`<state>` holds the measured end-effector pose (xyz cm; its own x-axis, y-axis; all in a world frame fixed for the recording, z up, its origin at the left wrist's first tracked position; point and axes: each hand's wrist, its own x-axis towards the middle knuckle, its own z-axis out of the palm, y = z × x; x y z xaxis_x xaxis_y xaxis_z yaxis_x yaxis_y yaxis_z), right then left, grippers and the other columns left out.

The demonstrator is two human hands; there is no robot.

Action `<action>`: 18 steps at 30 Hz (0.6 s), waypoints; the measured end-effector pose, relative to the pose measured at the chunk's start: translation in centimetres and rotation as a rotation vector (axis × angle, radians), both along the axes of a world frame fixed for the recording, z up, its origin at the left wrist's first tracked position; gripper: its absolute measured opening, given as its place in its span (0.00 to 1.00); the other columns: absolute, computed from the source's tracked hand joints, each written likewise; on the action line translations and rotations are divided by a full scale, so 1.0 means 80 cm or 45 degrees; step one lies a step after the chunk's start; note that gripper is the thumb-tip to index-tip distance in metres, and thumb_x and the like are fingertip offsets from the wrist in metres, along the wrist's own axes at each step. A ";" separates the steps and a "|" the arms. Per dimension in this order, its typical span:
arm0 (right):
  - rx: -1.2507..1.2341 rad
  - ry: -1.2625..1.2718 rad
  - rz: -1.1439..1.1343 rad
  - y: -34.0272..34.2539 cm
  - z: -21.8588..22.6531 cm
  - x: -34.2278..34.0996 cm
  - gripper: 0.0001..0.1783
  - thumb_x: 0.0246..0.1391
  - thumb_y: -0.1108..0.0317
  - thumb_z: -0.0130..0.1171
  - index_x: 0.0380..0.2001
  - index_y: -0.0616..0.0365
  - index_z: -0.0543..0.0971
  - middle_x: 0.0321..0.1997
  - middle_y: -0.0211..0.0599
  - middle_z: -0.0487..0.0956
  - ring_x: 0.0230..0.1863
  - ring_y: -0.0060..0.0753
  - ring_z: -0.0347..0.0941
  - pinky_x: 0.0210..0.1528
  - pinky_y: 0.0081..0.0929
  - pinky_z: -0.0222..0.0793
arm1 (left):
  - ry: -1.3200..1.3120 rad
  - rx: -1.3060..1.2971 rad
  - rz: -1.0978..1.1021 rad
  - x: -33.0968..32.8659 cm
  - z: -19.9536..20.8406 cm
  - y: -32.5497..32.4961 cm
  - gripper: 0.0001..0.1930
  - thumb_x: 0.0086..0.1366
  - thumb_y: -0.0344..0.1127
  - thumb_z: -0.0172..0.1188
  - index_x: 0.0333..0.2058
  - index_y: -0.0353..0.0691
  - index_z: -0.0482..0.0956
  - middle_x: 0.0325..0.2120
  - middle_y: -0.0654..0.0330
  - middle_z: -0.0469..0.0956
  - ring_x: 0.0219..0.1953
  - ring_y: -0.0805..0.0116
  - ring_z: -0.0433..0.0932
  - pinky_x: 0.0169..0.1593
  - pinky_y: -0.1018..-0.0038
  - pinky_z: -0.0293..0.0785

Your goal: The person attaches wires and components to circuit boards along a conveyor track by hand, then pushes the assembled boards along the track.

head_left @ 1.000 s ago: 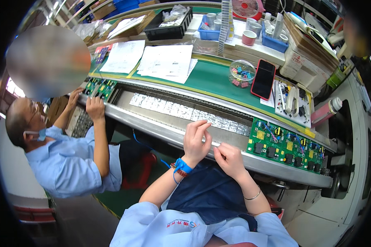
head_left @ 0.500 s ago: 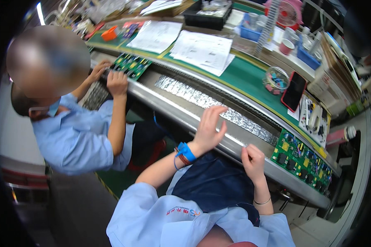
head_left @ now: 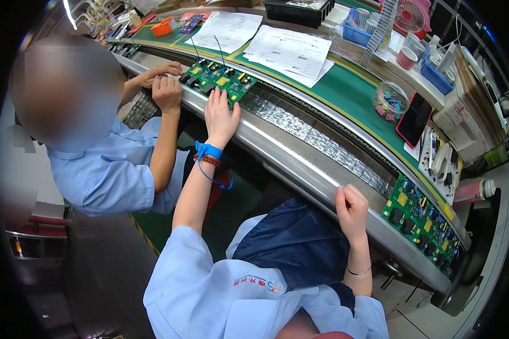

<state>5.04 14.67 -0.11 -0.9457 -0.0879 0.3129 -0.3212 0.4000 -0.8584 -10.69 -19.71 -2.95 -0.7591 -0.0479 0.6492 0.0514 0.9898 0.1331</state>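
My left hand point(head_left: 221, 120), wearing a blue wrist strap point(head_left: 208, 150), reaches out to the left with fingers stretched. Its fingertips touch the near right edge of a green circuit board point(head_left: 230, 85) crowded with parts, with two thin dark wires standing up from it. Curled closed, my right hand point(head_left: 352, 213) is at the metal rail; whatever its fingers hold, if anything, is hidden. To its right, a second green circuit board point(head_left: 423, 221) lies in the conveyor channel. A co-worker's hands point(head_left: 165, 90) are held together by the left end of the first board.
A rounded metal rail point(head_left: 288, 169) edges the conveyor channel. On the green shelf beyond lie paper sheets point(head_left: 291, 52), a clear jar of small parts point(head_left: 390, 100) and a phone point(head_left: 414, 120). Farther back are a blue bin point(head_left: 359, 34) and a pink fan point(head_left: 411, 14). The co-worker sits at left.
My left hand has swung left from above the rail onto the first board. That board now shows farther right, nearer me, with wires standing up. My right hand stays closed by the rail.
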 end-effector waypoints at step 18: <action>0.233 0.005 0.055 0.052 0.048 0.003 0.11 0.53 0.75 0.56 0.17 0.62 0.74 0.17 0.36 0.66 0.16 0.31 0.61 0.20 0.27 0.54 | -0.232 0.210 -0.693 0.121 0.030 0.187 0.18 0.53 0.32 0.62 0.44 0.39 0.77 0.43 0.54 0.74 0.47 0.55 0.70 0.51 0.63 0.62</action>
<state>5.29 18.79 3.74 -0.9387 -0.1839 0.2916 -0.3444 0.5351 -0.7714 -0.98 -4.74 -0.58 -0.8012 0.2902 0.5234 0.5074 0.7931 0.3370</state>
